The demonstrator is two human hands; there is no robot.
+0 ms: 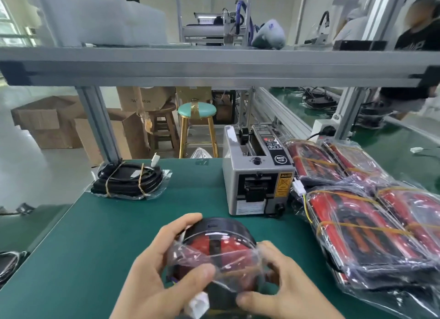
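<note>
A round black and red part [221, 245] sits half inside a clear plastic bag [190, 259] over the green table near its front edge. My left hand [162, 271] grips the part's left side, thumb over the bag and fingers curled round the black rim. My right hand [283, 285] pinches the bag's right edge against the part. A white connector [197, 304] hangs below the part between my hands.
A grey tape dispenser machine [257, 175] stands behind the part. Several bagged red and black parts [371, 225] are stacked on the right. A bagged black cable bundle [129, 179] lies at the back left. The green mat [95, 247] spreads left. A person [414, 47] stands far right.
</note>
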